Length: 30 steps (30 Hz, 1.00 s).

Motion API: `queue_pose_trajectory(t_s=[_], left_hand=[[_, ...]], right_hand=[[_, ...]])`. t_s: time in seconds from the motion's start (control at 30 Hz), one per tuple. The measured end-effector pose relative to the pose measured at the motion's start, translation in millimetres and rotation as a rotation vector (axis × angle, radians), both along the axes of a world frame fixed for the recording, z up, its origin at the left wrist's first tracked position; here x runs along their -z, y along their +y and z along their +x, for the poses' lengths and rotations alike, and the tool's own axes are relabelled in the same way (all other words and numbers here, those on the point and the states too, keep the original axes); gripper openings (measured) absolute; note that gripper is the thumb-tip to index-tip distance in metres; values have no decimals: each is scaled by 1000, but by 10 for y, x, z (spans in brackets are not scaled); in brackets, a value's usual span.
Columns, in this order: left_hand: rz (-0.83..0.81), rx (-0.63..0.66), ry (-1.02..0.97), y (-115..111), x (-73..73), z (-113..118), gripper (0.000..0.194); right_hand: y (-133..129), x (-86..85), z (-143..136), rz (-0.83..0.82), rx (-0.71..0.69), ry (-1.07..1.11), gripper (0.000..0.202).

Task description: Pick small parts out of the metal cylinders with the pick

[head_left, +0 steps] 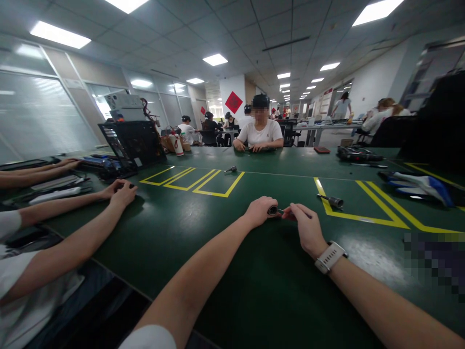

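Note:
My left hand (260, 211) is closed around a dark metal cylinder (272, 210), whose round open end faces me. Close on its right, my right hand (304, 223) has its fingertips pinched around a thin dark tool (308, 216), mostly hidden by the fingers. A slim metal tip (281, 211) shows between the two hands, at the cylinder's edge; I cannot tell which piece it belongs to. To the right lies a dark metal piece with a thick round head and thin shank (332, 201), inside a yellow taped outline.
A similar small metal piece (230, 169) lies farther back on the green table (174, 242). Blue and white gloves (421, 186) and a black tool case (359, 153) are at right. A co-worker's hands (123, 193) rest at left; another person (260, 131) sits opposite.

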<state>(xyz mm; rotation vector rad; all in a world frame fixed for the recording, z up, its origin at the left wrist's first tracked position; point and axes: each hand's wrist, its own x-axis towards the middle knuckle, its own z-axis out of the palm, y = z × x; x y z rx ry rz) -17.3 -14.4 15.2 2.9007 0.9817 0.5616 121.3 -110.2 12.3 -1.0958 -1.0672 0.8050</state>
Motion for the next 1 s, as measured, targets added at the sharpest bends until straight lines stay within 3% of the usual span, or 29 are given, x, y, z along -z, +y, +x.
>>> queue_pose_trajectory(t_s=[0.47, 1.0], left_hand=[[-31, 88, -37, 36, 39, -6, 19], [13, 70, 6, -30, 0, -10, 4]], right_hand=[[76, 72, 92, -81, -36, 217, 32], [-60, -30, 4, -1, -41, -103, 36]])
